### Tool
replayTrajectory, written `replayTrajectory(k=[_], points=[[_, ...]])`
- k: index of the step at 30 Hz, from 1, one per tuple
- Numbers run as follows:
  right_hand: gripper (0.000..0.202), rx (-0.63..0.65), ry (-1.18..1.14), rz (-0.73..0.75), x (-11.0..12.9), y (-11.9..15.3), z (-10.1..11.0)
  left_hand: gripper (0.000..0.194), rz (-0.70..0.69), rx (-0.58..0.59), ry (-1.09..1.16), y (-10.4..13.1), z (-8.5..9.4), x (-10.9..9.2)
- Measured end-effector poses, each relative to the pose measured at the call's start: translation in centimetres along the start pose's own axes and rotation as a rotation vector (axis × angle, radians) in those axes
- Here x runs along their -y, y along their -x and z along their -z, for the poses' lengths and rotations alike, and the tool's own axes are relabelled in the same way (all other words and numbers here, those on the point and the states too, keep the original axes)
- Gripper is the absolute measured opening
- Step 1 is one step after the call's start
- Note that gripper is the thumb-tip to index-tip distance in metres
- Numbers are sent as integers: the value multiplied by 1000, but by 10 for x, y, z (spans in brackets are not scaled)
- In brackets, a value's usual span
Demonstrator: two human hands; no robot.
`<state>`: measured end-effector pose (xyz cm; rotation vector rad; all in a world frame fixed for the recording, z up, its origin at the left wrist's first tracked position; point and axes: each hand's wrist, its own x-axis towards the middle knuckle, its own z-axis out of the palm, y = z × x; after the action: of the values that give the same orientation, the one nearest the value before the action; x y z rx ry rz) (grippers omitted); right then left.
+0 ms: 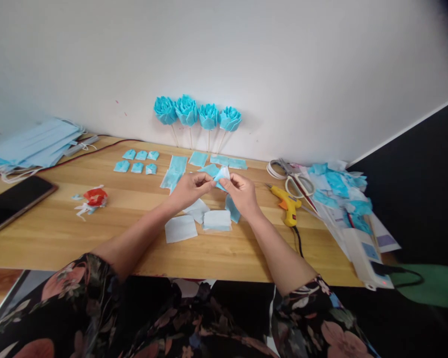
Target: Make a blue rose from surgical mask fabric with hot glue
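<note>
L grip [189, 190], R grip [244, 194]: pinching blue pc [221, 179] (wht tip up) | pc 2 o'clk of L, 10 of R | wht sheet [217, 219] 6 o'clk of pc

Those cut pieces [217, 220] are looking like thin matt cloth — flowers [186, 111] likewise, just crinklier. Table [59, 233] is showing smooth wood, faint sheen. Phone [17, 203] is sporting a glossy, glassy screen, glue gun [289, 200] is looking smooth plastic — scissors [297, 176] are showing metal blades.
</note>
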<state>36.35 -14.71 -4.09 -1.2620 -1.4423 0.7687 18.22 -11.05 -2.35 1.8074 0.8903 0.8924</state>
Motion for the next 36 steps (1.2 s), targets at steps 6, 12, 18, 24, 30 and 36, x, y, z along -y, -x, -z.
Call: replayTrajectory(k=[6,12,18,24,30,36], points=[[48,-2,-12,21,5,0,2,26,-17,-16,-17,0,-2,2],[37,17,-83,-16,2,1,-3,21,-44,17,-41,2,-6,5],[41,-45,-50,-25,0,2,-1,19,-73,28,-54,3,-5,4],[50,-20,-269,-60,-3,-4,2,22,-32,-75,-2,0,-2,3],[36,66,-283,-59,-3,-4,0,25,-13,-128,52,-2,-1,3],[28,41,-170,-57,-3,-3,1,42,9,-131,66,-1,1,-1]])
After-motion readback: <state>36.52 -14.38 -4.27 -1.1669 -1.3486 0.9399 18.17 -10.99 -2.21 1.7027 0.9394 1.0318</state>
